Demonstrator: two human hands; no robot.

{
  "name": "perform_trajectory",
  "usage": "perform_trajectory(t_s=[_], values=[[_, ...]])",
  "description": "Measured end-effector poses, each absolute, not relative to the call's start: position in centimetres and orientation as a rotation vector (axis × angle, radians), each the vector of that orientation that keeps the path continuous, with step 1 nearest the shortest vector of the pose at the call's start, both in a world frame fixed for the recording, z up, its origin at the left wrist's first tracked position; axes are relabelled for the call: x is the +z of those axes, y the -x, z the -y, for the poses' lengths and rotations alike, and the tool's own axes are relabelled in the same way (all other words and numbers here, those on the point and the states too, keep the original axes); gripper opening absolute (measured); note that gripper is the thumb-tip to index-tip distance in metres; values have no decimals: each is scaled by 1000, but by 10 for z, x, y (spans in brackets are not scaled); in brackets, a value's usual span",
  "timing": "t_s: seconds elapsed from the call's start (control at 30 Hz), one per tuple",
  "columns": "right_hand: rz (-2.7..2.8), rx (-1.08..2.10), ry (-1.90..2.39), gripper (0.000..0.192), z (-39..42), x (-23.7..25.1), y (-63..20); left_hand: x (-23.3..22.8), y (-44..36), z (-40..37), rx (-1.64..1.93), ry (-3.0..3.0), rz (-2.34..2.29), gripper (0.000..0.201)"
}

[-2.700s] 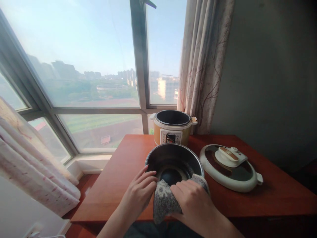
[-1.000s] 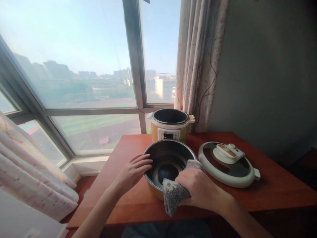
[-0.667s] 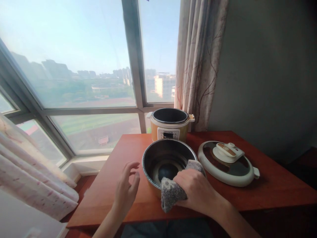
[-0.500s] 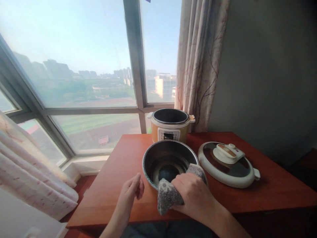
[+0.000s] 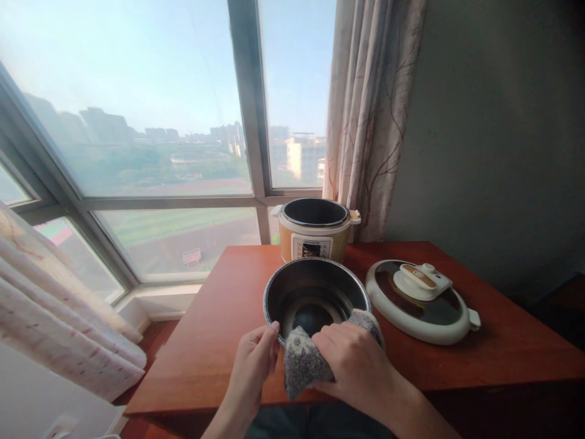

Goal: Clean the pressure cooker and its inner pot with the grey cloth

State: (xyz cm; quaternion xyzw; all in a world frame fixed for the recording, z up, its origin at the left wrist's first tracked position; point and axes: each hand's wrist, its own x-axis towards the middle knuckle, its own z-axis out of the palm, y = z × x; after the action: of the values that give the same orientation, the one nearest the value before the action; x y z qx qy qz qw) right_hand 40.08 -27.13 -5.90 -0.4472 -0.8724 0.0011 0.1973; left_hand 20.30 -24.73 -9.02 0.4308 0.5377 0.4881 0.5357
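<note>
We wipe best by bracing the pot (image 5: 315, 296) at the worktop's (image 5: 214, 341) near edge: left hand (image 5: 253, 366), fingers curled on its rim, while the right hand (image 5: 354, 363), closed around the cloth (image 5: 299, 366), presses along the lip. We count one pot, one cloth, one cooker (image 5: 314, 230), one lid (image 5: 423, 302).

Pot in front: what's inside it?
The pot looks empty: dark walls, round dark base. The cloth under the right hand hides the near rim.
</note>
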Motion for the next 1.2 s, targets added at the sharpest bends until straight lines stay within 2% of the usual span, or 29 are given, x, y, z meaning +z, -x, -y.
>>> perform_trajectory(t_s=[0.23,0.43,0.7,0.83,1.2], values=[[2623,140,1137,42,256,-48,-423,-81,-171,218,1172,-1024,-1232,52],[2632,160,1110,32,252,-48,-429,-74,-153,198,1101,-1096,-1169,52],[2525,145,1238,20,270,-39,-410,-89,-169,241,1013,-1128,-1238,64],[2493,130,1295,22,276,-40,-399,-101,-188,271,875,-1180,-1164,67],[2488,18,1295,30,278,-53,-392,-87,-200,251,1054,-1048,-1297,60]])
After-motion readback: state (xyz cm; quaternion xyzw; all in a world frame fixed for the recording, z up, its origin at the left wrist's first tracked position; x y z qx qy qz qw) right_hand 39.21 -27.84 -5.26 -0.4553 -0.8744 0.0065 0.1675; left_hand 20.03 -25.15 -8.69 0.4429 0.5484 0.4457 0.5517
